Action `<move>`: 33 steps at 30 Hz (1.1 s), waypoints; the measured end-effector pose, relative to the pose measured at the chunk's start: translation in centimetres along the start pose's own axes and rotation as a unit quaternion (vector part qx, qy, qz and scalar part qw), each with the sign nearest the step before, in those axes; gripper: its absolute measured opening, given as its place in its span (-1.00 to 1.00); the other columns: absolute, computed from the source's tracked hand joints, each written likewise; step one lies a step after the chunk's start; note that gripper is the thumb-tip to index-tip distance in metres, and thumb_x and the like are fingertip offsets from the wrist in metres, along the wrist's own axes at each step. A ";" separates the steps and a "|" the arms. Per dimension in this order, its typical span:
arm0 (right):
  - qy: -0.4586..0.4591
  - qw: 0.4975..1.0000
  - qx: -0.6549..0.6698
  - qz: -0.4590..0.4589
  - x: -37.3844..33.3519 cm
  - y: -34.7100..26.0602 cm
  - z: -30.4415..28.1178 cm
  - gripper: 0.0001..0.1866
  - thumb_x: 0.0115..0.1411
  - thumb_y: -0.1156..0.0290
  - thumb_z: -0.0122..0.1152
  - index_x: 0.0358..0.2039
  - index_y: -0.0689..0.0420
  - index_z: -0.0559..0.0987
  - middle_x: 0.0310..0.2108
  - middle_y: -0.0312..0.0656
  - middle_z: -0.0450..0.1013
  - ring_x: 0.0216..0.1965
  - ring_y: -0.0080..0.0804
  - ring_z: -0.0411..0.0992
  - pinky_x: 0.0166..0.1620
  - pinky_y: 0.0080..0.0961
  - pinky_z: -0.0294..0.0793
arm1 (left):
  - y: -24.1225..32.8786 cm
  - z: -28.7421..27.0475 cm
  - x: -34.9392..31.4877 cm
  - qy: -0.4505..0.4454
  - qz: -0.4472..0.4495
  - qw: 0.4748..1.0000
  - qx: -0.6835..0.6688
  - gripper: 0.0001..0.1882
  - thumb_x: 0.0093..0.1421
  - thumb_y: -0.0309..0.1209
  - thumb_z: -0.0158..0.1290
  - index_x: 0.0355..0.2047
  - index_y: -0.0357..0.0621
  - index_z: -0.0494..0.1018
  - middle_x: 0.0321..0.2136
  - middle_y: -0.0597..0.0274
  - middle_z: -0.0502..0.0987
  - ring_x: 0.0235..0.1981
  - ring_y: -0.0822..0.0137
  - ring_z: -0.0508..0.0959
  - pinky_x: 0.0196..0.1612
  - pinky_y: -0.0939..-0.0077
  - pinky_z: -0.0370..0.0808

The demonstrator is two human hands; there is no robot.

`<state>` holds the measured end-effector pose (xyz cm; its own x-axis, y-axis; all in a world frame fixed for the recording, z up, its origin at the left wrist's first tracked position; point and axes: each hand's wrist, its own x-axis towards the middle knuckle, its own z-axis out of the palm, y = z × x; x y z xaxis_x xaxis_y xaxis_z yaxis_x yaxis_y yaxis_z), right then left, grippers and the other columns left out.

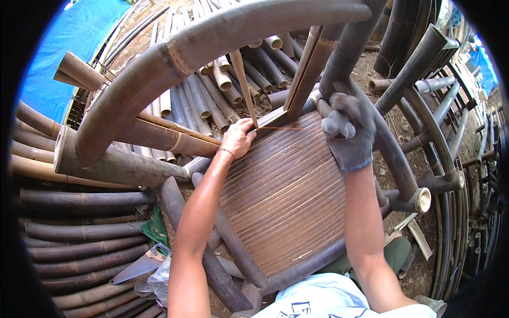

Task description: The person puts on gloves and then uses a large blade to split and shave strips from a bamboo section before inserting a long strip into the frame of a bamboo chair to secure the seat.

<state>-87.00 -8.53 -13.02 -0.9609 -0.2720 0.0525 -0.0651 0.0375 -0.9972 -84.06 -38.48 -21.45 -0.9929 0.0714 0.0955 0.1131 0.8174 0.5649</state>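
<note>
Lying far left: grey-handled hand saw [140, 265] on stacked dark bamboo poles [79, 238]. Bare left hand [237, 139] pinches a thin bamboo strip [244, 85] at the far edge of the brown slatted bamboo chair seat [286, 196]. Grey-gloved right hand [347, 132], fist closed, grips the dark curved bamboo frame [395, 159] at the seat's far right corner.

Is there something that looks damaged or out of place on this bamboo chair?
Nothing looks broken. The slatted seat lies even. One oddity: only the right hand wears a grey glove, while the left hand is bare and holds a thin strip. A saw lies loose on the bamboo poles.
</note>
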 end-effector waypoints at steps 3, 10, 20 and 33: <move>-0.004 0.928 -0.368 -0.056 1.0 1.8 0.3 -0.74 0.38 0.22 0.05 -0.36 0.11 0.54 -0.36 -0.07 0.60 -0.42 -0.23 0.61 -0.24 -0.08 0.61 | 0.1 0.1 -0.1 0.003 -0.005 1.000 -0.004 -0.63 0.27 -0.37 0.13 0.08 -0.16 0.52 0.11 -0.03 0.51 0.13 -0.04 0.50 0.19 0.23 0.45; -0.233 0.805 -0.477 -0.265 -7.3 3.5 9.6 -0.88 0.26 0.43 0.05 -0.36 0.11 0.55 -0.49 -0.05 0.55 -0.43 -0.09 0.60 -0.38 -0.22 0.63 | 0.3 0.5 -0.4 0.055 0.018 0.998 0.009 -0.68 0.22 -0.41 0.15 0.00 -0.14 0.55 0.05 0.08 0.55 0.05 -0.02 0.54 0.09 0.16 0.50; -0.115 0.788 -0.570 -0.201 -7.6 8.3 1.8 -0.80 0.34 0.37 0.01 -0.38 0.18 0.52 -0.46 0.01 0.54 -0.35 -0.03 0.59 -0.26 -0.13 0.61 | -1.2 1.4 -0.4 0.084 0.040 0.995 0.029 -0.67 0.21 -0.36 0.20 -0.03 -0.17 0.53 0.05 0.03 0.55 0.06 -0.05 0.54 0.12 0.16 0.49; 0.116 0.897 0.046 0.423 -48.7 -3.9 -18.4 -0.60 0.36 0.16 0.05 0.06 0.19 0.46 -0.31 -0.09 0.51 -0.27 -0.18 0.55 -0.20 -0.19 0.54 | 12.4 4.3 -5.9 0.077 0.144 0.937 0.309 -0.49 0.09 -0.26 0.24 0.01 -0.24 0.44 -0.02 -0.05 0.48 0.05 0.00 0.47 0.12 0.14 0.40</move>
<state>-44.92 22.27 -10.67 -0.6865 0.0235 -0.7267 0.7267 0.0538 -0.6848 -76.95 -26.35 -18.56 -0.9022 0.2954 0.3142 0.2846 0.9552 -0.0808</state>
